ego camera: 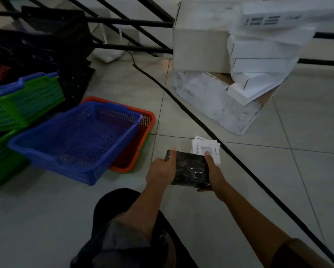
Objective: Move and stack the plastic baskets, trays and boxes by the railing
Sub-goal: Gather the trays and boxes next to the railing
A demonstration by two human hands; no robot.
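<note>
Black wrapped box (190, 168) being held btwn both hands — left hand (162, 171) gripping its left edge, right hand (213, 174) its right — w/ blue basket (75, 140) sitting left on floor.

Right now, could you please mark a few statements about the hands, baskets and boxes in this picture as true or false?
1. Both hands, left hand and right hand, hold the black plastic-wrapped box. True.
2. The blue perforated plastic basket holds white boxes. False: nothing shows inside it.
3. The blue basket sits tilted in the orange plastic basket. True.
4. The black cable runs over the baskets. False: it crosses the floor tiles to their right.
5. The flat white boxes are stacked by the large white carton. True.
</note>
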